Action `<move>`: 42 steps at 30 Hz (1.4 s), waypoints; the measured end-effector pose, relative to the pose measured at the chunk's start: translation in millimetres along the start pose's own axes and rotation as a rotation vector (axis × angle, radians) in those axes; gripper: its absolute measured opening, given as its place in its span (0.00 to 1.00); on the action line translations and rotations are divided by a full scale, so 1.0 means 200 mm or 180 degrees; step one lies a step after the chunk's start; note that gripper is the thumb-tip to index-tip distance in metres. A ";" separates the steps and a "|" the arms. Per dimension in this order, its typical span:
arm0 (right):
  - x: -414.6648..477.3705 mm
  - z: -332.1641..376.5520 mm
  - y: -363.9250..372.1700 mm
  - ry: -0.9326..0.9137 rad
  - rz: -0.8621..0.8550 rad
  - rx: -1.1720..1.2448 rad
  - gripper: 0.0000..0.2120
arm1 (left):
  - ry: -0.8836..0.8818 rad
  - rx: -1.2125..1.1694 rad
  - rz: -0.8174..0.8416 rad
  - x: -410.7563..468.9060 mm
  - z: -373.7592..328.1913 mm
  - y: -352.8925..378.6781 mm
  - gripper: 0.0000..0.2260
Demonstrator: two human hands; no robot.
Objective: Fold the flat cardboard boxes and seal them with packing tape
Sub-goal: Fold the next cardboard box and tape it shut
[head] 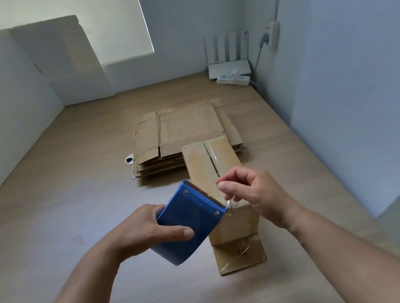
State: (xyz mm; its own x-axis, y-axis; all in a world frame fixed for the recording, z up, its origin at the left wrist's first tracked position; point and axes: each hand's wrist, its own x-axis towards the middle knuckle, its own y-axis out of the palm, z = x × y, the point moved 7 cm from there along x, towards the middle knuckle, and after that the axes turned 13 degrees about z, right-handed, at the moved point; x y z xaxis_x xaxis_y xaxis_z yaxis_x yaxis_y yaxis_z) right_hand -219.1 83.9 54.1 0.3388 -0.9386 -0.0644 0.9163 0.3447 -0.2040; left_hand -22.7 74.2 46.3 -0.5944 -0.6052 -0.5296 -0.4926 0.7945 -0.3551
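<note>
From the head view, my left hand (pixel 143 230) grips the blue tape dispenser (pixel 189 220), fingers wrapped round its near side and thumb laid across its face. Its toothed blade points to the far right, just beside the folded box (pixel 213 173).

My right hand (pixel 252 195) hangs over the near end of that box with thumb and forefinger pressed together. They seem to pinch the clear tape (pixel 217 156) close to the blade, though the film is too thin there to be sure. A shiny strip of it runs along the box's top seam.

The box stands on the worktop (pixel 68 201), near the middle, a loose flap lying flat at its near end. Just beyond it lies a stack of flat cardboard boxes (pixel 184 130). At the far right corner sit a white router (pixel 229 66) and a power strip (pixel 233 80). A large cardboard sheet (pixel 65 62) leans on the far left wall.
</note>
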 end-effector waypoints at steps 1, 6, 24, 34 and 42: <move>-0.01 0.02 -0.01 -0.0045 -0.0049 0.0069 0.04 | -0.0013 0.0044 0.0014 0.00 -0.01 0.00 0.44; -0.04 0.07 -0.02 -0.0140 -0.0124 0.0150 0.05 | -0.0039 0.0194 0.0052 0.01 -0.05 -0.01 0.45; -0.26 -0.18 -0.36 0.0402 -0.1575 0.0773 0.09 | -0.0650 0.0412 0.0004 -0.18 0.08 -0.26 0.46; -0.24 -0.39 -0.24 0.0798 -0.1596 0.0868 0.11 | -0.1309 0.0866 0.0149 -0.13 0.15 -0.28 0.46; -0.22 -0.43 -0.22 0.0887 -0.1626 0.0830 0.11 | -0.1426 0.1004 0.0165 -0.08 0.17 -0.31 0.49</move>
State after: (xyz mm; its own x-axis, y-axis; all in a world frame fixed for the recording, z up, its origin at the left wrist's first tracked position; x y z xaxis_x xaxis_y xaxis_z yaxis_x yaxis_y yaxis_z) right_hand -292.3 108.6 -18.9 -0.1907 -0.9407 -0.2806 0.9814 -0.1888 -0.0340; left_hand 38.8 36.1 50.0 -0.2500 -0.5392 -0.8042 -0.2144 0.8408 -0.4970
